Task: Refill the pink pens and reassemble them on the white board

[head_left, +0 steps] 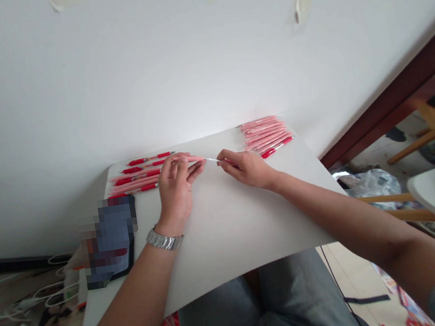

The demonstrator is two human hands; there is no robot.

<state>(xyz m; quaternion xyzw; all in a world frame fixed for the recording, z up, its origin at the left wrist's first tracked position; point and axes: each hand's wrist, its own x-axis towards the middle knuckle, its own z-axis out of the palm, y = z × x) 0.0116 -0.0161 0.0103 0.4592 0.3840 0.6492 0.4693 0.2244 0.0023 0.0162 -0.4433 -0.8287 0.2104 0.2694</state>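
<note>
Over the white table, my left hand point(175, 188) is closed round a slim pink pen-like stick point(195, 158). A thin white piece point(212, 159) bridges the gap from that stick to my right hand point(249, 169), whose thumb and fingers pinch its other end. What lies inside the right fingers is mostly hidden. Beside my left hand are several red pens point(143, 159) with pink sticks point(135, 186) among them. Behind my right hand is a stack of pink sticks point(264, 130), with one red pen point(278, 146) at its near side.
The white table point(228, 237) stands against a pale wall point(171, 72). A dark phone-like device point(116, 238), blurred by pixels, lies at the left edge. White cables point(52, 291) are down on the left. A clear plastic bag point(376, 183) and a wooden chair point(428, 126) are at right.
</note>
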